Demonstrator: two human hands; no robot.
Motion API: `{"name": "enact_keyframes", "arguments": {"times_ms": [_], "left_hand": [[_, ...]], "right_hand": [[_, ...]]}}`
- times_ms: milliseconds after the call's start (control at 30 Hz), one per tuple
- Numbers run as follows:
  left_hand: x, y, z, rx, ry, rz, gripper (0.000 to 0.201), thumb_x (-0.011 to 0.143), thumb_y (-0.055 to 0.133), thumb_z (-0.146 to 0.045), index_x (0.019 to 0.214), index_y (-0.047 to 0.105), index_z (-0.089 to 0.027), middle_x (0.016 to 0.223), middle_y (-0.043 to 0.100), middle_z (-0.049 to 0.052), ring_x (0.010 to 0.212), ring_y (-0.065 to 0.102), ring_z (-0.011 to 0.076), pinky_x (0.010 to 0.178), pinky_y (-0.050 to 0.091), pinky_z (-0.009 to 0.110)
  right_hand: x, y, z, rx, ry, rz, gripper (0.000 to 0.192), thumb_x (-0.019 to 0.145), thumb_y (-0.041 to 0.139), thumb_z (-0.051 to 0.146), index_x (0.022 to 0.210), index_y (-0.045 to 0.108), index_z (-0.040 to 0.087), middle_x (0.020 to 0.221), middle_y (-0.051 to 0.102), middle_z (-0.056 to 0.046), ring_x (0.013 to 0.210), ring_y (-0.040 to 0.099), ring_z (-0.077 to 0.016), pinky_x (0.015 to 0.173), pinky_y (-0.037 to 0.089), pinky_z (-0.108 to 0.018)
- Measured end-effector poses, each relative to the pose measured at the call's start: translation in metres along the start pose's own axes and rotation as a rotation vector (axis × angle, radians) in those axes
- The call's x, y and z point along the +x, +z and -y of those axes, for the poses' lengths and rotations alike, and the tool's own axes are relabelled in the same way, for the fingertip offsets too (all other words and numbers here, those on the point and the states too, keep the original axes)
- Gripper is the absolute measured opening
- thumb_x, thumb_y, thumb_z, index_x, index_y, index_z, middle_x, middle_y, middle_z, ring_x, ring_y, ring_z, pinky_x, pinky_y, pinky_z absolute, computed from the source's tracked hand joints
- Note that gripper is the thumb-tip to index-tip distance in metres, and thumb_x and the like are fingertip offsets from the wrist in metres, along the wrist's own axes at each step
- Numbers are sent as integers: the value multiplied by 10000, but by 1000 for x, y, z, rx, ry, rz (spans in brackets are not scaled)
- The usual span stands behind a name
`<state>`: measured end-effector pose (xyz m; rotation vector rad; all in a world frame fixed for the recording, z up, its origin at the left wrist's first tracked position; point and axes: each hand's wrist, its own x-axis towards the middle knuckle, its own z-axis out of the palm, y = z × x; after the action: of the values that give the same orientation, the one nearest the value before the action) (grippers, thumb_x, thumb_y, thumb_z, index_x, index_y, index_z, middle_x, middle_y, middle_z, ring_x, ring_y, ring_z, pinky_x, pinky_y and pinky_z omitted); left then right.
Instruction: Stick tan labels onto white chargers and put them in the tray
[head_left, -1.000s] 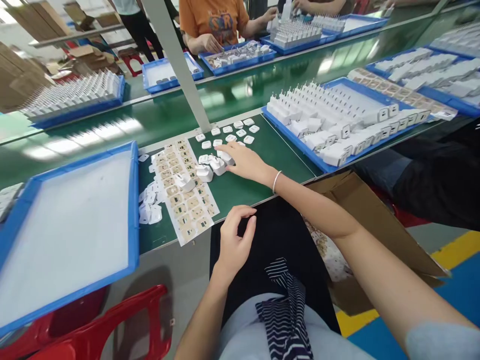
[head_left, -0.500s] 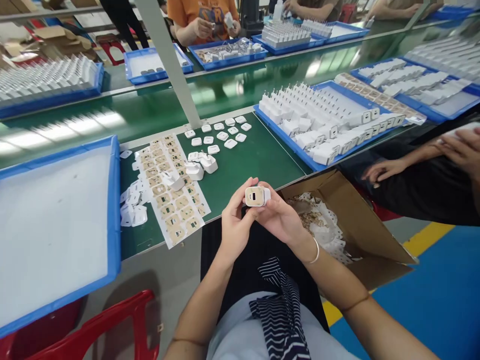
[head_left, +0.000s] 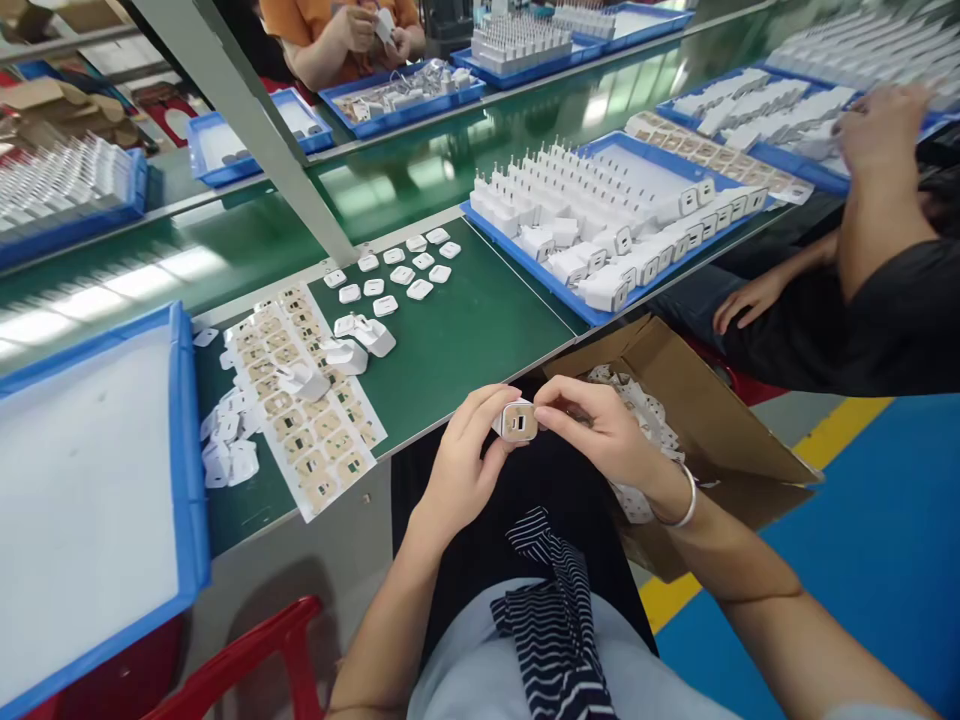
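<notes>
A white wall charger (head_left: pixel 519 422) sits in my left hand (head_left: pixel 466 462), whose fingers and thumb are closed around its side. Its end face is turned up toward me, with a tan adhesive layer around a dark port slot. My right hand (head_left: pixel 604 430) has its thumb and index fingertip pinched at the right edge of that face; whatever lies between them is too small to make out. Both hands are just off the front edge of the green table (head_left: pixel 457 355). Left of them, a sheet of tan stickers (head_left: pixel 289 425) carries a white charger (head_left: pixel 302 380).
Loose white cover plates (head_left: pixel 385 306) and a pile of plates (head_left: pixel 225 440) lie on the table. A blue-rimmed tray (head_left: pixel 191 480) stands left, another tray of chargers (head_left: pixel 592 318) right. A cardboard box (head_left: pixel 720 430) holds scraps below. Co-workers' hands (head_left: pixel 885 130) are at the right.
My right hand has shifted from cradling the charger to pinching at its face edge. My left hand keeps hold. The view has turned, and a co-worker's hand at the right is now over the far trays.
</notes>
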<state>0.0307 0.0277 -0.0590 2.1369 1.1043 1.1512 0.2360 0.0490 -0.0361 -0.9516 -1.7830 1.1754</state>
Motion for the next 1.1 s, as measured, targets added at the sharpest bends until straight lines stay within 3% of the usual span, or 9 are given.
{"name": "enact_keyframes", "arguments": {"times_ms": [200, 433, 567, 667, 833, 900, 967, 1033, 1100], "left_hand": [[5, -14, -12, 152, 42, 168, 382, 998, 537, -155, 1369, 515, -244, 1329, 637, 114, 1249, 606, 236, 1059, 514, 436], [9, -18, -16, 71, 69, 262, 397, 984, 581, -165, 1368, 515, -242, 1311, 637, 107, 1247, 604, 222, 1046, 518, 391], [8, -16, -15, 33, 66, 281, 411, 982, 578, -167, 1377, 517, -261, 1322, 633, 104, 1244, 612, 225, 1046, 524, 385], [9, -15, -15, 94, 62, 285, 397, 990, 565, -181, 1375, 516, -264, 1316, 643, 102, 1223, 623, 228, 1051, 515, 405], [11, -8, -16, 287, 59, 238, 345, 1005, 514, -178, 1342, 535, -248, 1291, 682, 88, 1206, 641, 230, 1143, 417, 474], [12, -5, -14, 340, 47, 219, 336, 1007, 494, -169, 1331, 546, -243, 1290, 691, 85, 1214, 643, 230, 1166, 381, 486], [13, -4, -11, 351, 26, 193, 318, 1007, 511, -188, 1319, 556, -234, 1290, 693, 87, 1213, 643, 233, 1175, 366, 493], [13, -4, -6, 290, -18, 159, 305, 997, 566, -239, 1301, 567, -226, 1283, 695, 89, 1207, 640, 235, 1154, 396, 475], [12, -5, -2, 161, -89, 121, 312, 974, 623, -288, 1278, 585, -231, 1271, 695, 84, 1200, 639, 233, 1106, 451, 436]], "right_hand": [[0, -16, 6, -118, 3, 116, 182, 987, 572, 234, 845, 662, 164, 762, 679, -3, 676, 592, -108, 639, 441, -232], [-6, -26, -1, 45, 31, 197, 197, 967, 613, 263, 836, 719, 161, 748, 734, -21, 676, 664, -127, 624, 487, -227], [-10, -28, -2, 29, 26, 190, 186, 950, 619, 240, 812, 722, 170, 739, 743, -14, 667, 677, -131, 628, 501, -231], [-12, -25, 0, -148, -30, 139, 178, 934, 595, 195, 793, 702, 183, 694, 708, 4, 599, 615, -114, 578, 454, -234], [-20, -7, 9, -662, -307, -120, 232, 911, 543, 134, 692, 599, 187, 606, 585, -15, 570, 513, -138, 569, 387, -303], [-28, 0, 22, -745, -385, -136, 248, 905, 541, 122, 671, 581, 195, 593, 573, -30, 565, 492, -158, 552, 362, -334], [-37, 0, 38, -679, -463, -19, 252, 900, 543, 110, 670, 582, 206, 583, 572, -32, 555, 469, -165, 533, 348, -345], [-45, -8, 48, -465, -509, 190, 241, 905, 539, 90, 706, 600, 212, 601, 599, -28, 558, 477, -158, 529, 373, -330], [-50, -23, 38, -193, -440, 335, 218, 923, 542, 89, 769, 635, 212, 672, 665, -30, 601, 551, -148, 572, 446, -300]]}}
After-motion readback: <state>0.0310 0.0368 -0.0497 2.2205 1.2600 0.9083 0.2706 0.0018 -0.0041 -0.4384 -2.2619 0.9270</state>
